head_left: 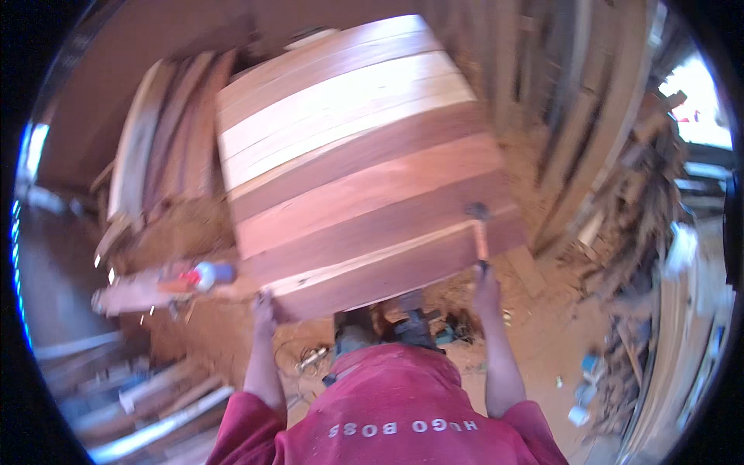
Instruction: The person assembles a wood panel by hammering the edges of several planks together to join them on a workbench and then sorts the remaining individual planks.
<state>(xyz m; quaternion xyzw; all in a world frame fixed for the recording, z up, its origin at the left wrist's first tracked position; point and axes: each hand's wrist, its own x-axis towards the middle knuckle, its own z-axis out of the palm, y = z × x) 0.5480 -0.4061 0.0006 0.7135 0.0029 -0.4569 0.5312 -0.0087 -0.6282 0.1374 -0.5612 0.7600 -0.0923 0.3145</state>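
A wide panel of joined planks (pixel 364 182), in bands of pale, pink and dark brown wood, lies in front of me, turned slightly. At its near left corner my left hand (pixel 264 308) is closed on the edge; the fingers are small and blurred. My right hand (pixel 487 288) grips a hammer (pixel 481 239) with an orange handle and dark head. The hammer lies over the panel's near right part, its head pointing away from me. Whether the head touches the wood I cannot tell.
Left of the panel, a small bench (pixel 128 296) bears a blue-and-white bottle (pixel 213 275) with a red part. Long boards (pixel 167 139) lean at the far left, more planks (pixel 601 132) at the far right. Scrap wood (pixel 639 201) is heaped right. Cables and tools (pixel 312 357) lie near my feet.
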